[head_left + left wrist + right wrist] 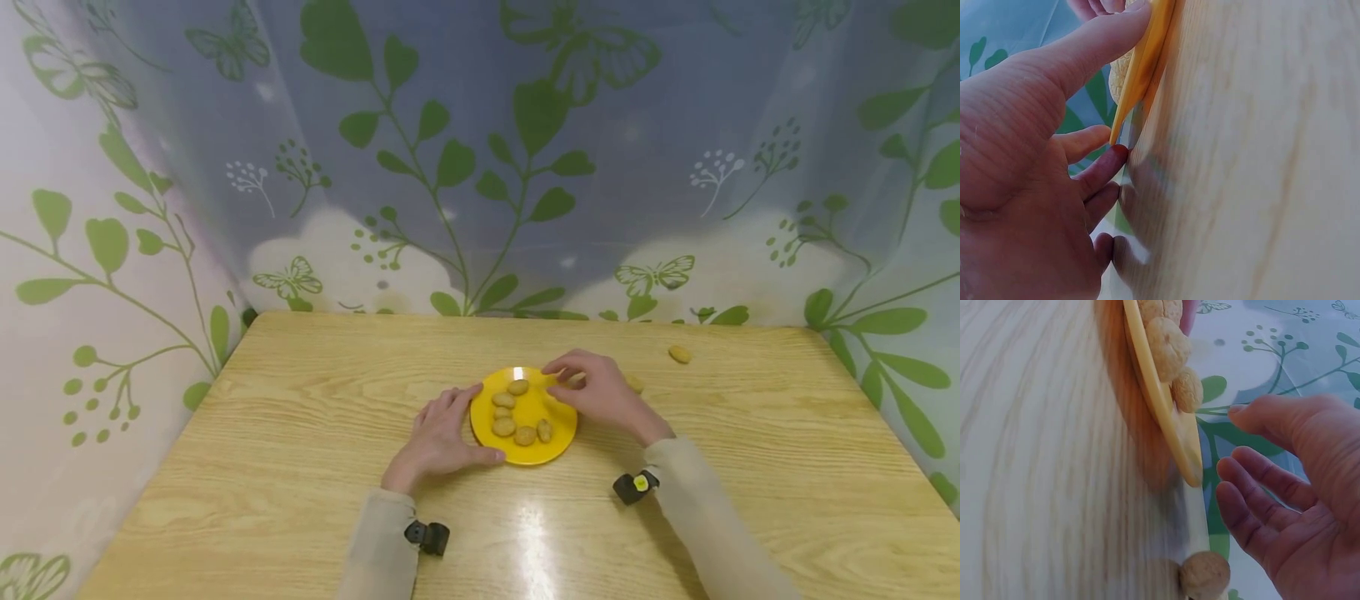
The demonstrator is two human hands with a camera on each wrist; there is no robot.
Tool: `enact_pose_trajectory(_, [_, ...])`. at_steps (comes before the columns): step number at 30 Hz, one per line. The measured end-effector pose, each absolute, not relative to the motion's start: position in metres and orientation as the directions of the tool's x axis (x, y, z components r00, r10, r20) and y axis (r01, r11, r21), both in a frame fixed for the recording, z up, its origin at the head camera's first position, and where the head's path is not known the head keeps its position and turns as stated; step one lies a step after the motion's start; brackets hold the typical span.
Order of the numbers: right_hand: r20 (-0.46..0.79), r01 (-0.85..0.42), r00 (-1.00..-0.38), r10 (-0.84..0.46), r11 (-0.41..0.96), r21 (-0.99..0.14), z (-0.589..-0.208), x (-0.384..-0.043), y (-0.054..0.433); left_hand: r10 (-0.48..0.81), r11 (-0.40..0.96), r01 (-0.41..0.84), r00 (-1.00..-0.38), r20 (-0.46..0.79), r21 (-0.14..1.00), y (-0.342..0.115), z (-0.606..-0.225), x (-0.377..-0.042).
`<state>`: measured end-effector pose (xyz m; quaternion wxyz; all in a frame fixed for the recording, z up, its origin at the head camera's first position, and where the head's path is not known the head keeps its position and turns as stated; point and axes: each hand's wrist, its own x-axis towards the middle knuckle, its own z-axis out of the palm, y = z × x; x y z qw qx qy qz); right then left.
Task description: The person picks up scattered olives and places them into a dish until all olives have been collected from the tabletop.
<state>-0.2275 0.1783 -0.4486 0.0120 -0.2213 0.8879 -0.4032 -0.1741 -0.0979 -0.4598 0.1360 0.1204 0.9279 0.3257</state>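
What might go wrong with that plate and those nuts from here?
The left hand touches the rim of the yellow plate, so a stray push could tip it and send the nuts on it rolling. A loose nut lies on the table beside the right hand, which might knock it away.

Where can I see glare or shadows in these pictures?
Head view: white glare on the near part of the table, plus a small bright reflection at the far rim of the plate; left wrist view: finger shadows from the left hand; right wrist view: the plate's shadow darkening the table.
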Motion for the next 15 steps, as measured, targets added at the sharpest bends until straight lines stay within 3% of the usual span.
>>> enact_pose_trajectory(15, [0.172, -0.371, -0.916, -0.361, 0.605, -0.704, -0.440, -0.220, 0.201, 0.314, 0.765, 0.143, -0.934, -0.169, 0.628, -0.097, -0.460, -0.174])
